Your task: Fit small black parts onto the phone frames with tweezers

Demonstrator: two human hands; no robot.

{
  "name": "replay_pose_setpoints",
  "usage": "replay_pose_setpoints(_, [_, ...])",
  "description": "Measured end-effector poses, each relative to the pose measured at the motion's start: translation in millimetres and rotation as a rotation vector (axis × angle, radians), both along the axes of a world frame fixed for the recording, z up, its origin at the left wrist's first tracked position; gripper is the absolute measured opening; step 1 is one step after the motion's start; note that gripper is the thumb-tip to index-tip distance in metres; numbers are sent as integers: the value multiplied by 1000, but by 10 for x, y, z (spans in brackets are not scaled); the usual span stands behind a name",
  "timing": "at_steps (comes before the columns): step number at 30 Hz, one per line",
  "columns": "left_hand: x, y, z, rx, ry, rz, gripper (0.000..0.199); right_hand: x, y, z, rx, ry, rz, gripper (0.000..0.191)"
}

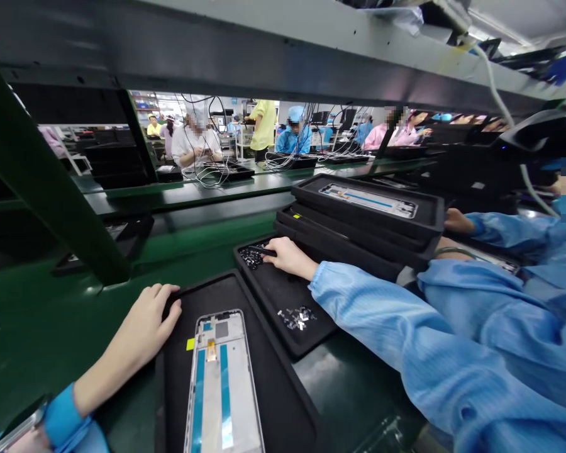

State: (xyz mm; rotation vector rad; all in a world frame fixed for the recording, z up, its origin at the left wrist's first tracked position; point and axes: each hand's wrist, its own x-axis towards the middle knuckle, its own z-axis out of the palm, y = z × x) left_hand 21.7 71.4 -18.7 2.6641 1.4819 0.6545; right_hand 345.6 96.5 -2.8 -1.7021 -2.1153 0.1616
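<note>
My left hand [155,321] rests on the upper left corner of a black foam tray [273,384], thumb apart from the fingers. A phone frame [236,390], silvery with blue strips and an orange flex piece, lies in that tray. A yellow tab [190,344] sticks out beside it. My right hand [290,257] is closed on slim black tweezers [266,251], pointing left over a pile of small dark and shiny parts [251,257]. These lie at the far end of a second black tray [271,283]. More small silvery parts [299,318] are scattered at its near end.
Stacked black trays [358,233] stand to the right, a phone frame [370,200] in the top one. A co-worker's blue sleeve [509,229] and hand are close beside them. A green post [51,163] slants down at left; a metal beam [264,56] runs overhead.
</note>
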Motion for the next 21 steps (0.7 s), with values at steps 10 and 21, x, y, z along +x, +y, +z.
replay_pose_setpoints(10, [47,-51,21,-43,35,27,38,14,-10,53,-52,13,7,18])
replay_pose_setpoints(21, [88,-57,47,-51,4,27,38,35,-40,138,-91,262,-69,18])
